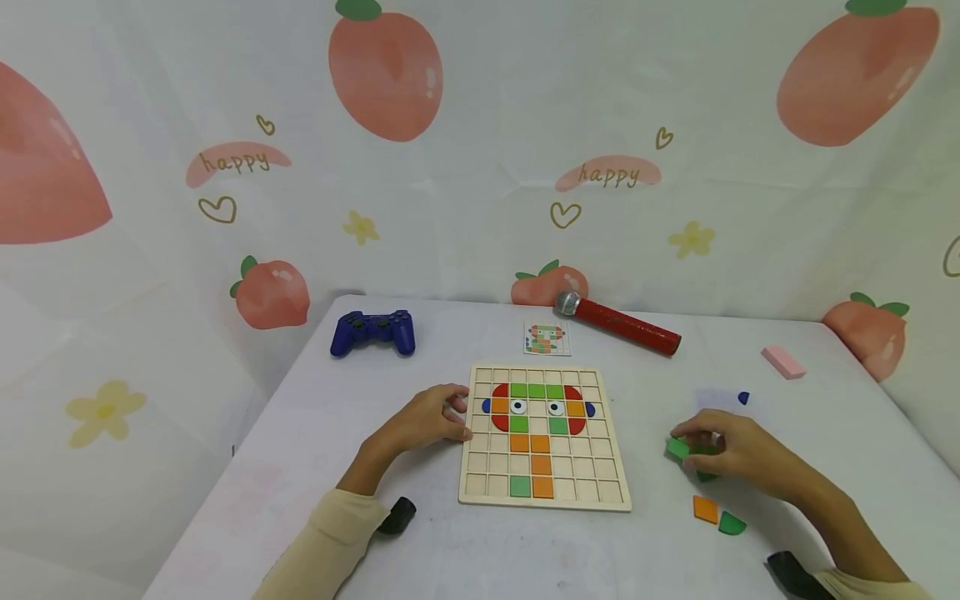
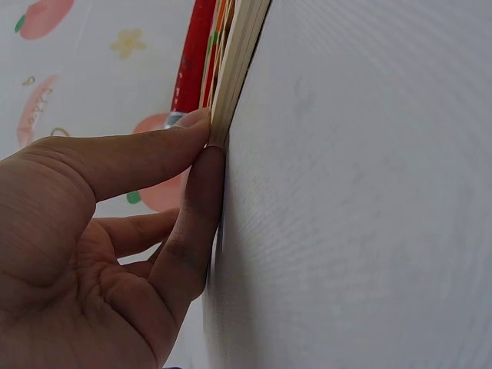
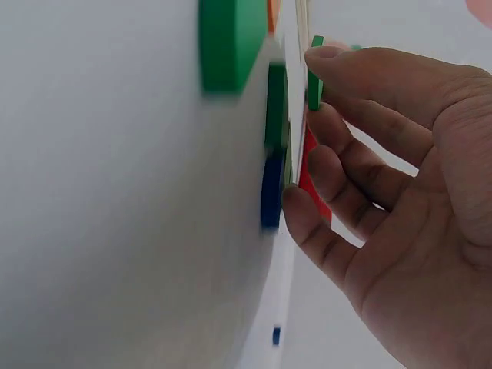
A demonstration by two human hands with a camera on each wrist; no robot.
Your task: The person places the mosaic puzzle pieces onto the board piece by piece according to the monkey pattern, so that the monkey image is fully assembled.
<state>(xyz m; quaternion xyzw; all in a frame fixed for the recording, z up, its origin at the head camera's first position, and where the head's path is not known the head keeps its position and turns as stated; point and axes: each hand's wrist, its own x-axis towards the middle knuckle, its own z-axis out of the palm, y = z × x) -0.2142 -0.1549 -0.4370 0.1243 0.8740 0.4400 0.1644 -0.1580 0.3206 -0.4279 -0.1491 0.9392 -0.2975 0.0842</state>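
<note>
So the little green tile is up between the thumb and fingertips of the right hand, pinched on its flat faces with its thin, smooth edge showing; the other fingers are bent and a bit fanned out. That hand hangs low over the table with the wrist coming in from the near right. Over at the left hand, the thumb and a finger pinch the side edge of a pale wooden board, thumb on top, finger underneath, the rest loosely curled, forearm reaching in from the near left in a beige sleeve. The board is squarish with raised grid lines, and to the right of those left fingers it holds flat square tiles in green and orange, red quarter-rounds, blue half-rounds and two round eye pieces. On the near side of the right fingers there's a loose orange square next to a green quarter-round; a blue half-round lies just past them, and a matte pink block farther out. Beyond the left fingertips sit a small printed card, a red microphone with a silvery mesh head, and a glossy-ish blue game controller.
</note>
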